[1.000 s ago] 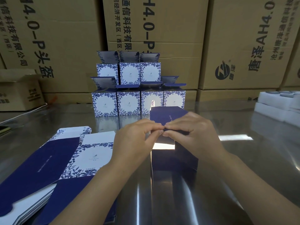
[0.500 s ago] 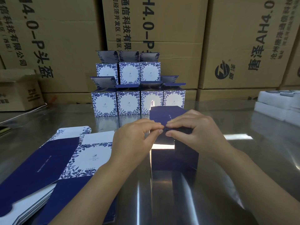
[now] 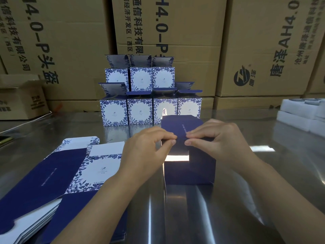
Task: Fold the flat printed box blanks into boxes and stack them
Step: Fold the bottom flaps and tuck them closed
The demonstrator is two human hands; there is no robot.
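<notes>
Left hand (image 3: 147,148) and right hand (image 3: 216,140) pinch top flap (image 3: 181,126) of navy box (image 3: 190,171), frame centre. Uneven push could crease it; tuck slot hidden, may misseat.

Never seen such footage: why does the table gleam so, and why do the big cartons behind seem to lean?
Head view: the steel table mirrors light as bright streaks and a glare patch beside the right hand; the wide-angle lens tilts the cardboard cartons towards the edges; a lit gap glows in the dark blue box.
</notes>
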